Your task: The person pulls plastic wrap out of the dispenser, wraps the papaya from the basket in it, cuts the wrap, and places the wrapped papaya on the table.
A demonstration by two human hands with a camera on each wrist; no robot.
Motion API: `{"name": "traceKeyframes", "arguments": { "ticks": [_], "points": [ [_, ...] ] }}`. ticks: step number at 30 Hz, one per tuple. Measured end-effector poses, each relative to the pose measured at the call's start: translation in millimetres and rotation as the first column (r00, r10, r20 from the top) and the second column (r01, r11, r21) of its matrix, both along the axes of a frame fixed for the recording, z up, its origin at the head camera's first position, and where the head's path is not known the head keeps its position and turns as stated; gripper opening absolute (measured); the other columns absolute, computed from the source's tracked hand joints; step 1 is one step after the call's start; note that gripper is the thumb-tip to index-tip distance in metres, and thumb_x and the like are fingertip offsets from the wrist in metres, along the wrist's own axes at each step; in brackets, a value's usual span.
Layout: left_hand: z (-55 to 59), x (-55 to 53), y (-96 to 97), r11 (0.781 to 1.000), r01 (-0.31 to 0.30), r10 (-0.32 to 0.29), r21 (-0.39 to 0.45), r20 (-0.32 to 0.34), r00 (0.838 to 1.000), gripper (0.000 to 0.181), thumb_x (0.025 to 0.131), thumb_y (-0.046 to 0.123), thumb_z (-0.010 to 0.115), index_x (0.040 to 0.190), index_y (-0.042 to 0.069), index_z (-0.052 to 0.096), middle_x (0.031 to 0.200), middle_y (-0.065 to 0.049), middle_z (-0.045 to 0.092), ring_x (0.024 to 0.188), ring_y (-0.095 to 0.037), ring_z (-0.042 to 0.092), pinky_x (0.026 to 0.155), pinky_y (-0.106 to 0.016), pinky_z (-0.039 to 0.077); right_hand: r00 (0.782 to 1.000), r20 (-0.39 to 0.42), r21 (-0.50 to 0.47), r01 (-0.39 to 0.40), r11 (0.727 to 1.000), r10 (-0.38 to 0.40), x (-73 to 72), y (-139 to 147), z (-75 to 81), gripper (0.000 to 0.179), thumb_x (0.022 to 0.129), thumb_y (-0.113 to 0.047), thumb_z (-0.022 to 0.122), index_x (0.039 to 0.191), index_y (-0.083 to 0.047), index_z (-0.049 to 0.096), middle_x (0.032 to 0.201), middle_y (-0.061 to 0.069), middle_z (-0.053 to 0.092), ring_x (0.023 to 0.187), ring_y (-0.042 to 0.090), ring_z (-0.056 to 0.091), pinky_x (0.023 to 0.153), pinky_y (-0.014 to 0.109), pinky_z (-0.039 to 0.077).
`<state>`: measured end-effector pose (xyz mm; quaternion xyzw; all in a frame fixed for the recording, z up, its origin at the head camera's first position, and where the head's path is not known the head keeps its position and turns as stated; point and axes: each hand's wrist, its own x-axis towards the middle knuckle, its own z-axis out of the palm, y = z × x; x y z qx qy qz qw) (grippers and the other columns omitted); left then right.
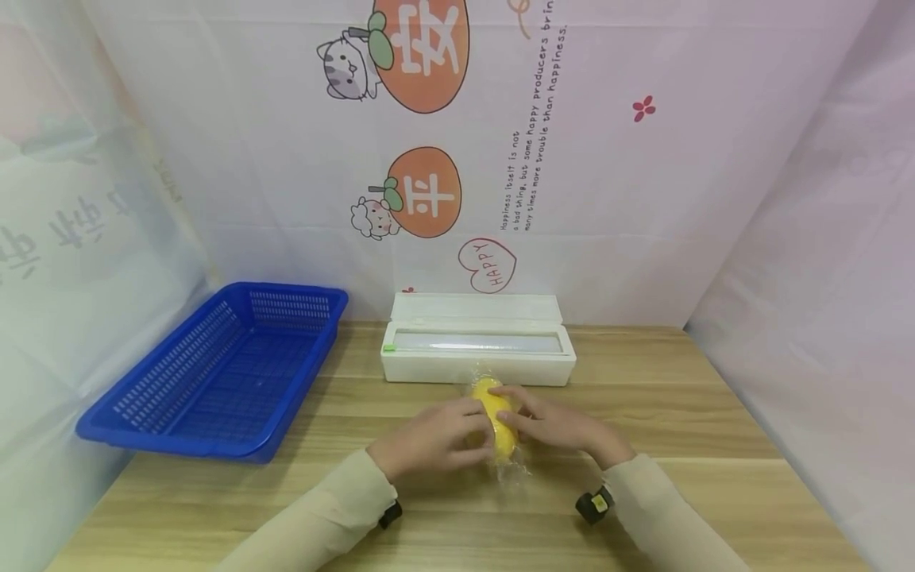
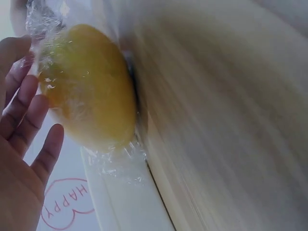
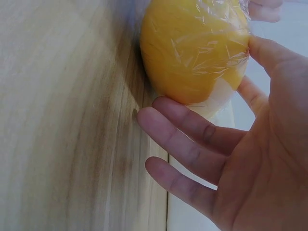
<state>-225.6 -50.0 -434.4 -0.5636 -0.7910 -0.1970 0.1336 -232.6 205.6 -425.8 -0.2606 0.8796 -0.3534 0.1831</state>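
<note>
A yellow mango [image 1: 498,417] wrapped in clear, crinkled cling film [image 1: 511,470] lies lengthwise on the table, with loose film spreading at both ends. My left hand [image 1: 442,438] is at its left side, bent fingers and thumb touching the wrapped surface. From the right, my right hand [image 1: 554,421] rests its thumb and index fingertips on the mango. In the right wrist view the other fingers [image 3: 187,144] extend loosely past the fruit's far end. The left wrist view has fingers [image 2: 29,113] spread along the film.
Just behind the mango stands a long white box [image 1: 477,369], its lid [image 1: 475,307] raised and a film roll [image 1: 477,342] inside. A blue plastic basket [image 1: 286,389] sits at the left. Printed white cloth [image 1: 608,199] hangs behind the wooden table [image 1: 679,413].
</note>
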Motion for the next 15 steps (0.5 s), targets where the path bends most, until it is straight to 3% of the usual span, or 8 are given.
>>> {"name": "traceKeyframes", "arguments": {
  "ticks": [8, 11, 15],
  "points": [
    [4.0, -10.1, -0.4, 0.997, -0.029, 0.014, 0.076, 0.189, 0.982, 0.018, 0.094, 0.031, 0.073, 0.096, 0.018, 0.060, 0.094, 0.010, 0.059, 0.088, -0.001, 0.054, 0.081, -0.014, 0.046, 1.000, -0.003, -0.011, 0.007, 1.000, -0.008, 0.5, 0, -0.1, 0.051, 0.105, -0.049, 0.045, 0.152, -0.034, 0.033, 0.095, 0.004, 0.064, 0.090, 0.024, 0.063, 0.077, 0.045, 0.051],
    [2.6, -12.5, -1.1, 0.995, -0.041, 0.016, 0.090, 0.267, 0.964, 0.019, 0.093, 0.031, 0.073, 0.093, 0.020, 0.058, 0.093, 0.009, 0.057, 0.089, -0.006, 0.056, 0.083, -0.018, 0.048, 1.000, 0.009, -0.042, -0.008, 0.999, 0.008, 0.6, 0, -0.5, 0.051, 0.107, -0.047, 0.040, 0.154, -0.030, 0.033, 0.118, 0.013, 0.064, 0.099, 0.025, 0.064, 0.084, 0.049, 0.053],
    [-0.5, -14.7, -2.9, 0.993, -0.032, -0.007, 0.110, 0.338, 0.941, 0.013, 0.092, 0.031, 0.073, 0.093, 0.022, 0.064, 0.097, 0.012, 0.059, 0.093, -0.007, 0.059, 0.086, -0.019, 0.049, 0.997, 0.060, -0.107, -0.037, 0.994, 0.044, 0.9, 2, 0.2, 0.050, 0.110, -0.039, 0.034, 0.158, -0.025, 0.031, 0.152, 0.016, 0.042, 0.111, 0.024, 0.062, 0.095, 0.048, 0.051]
  ]
}}
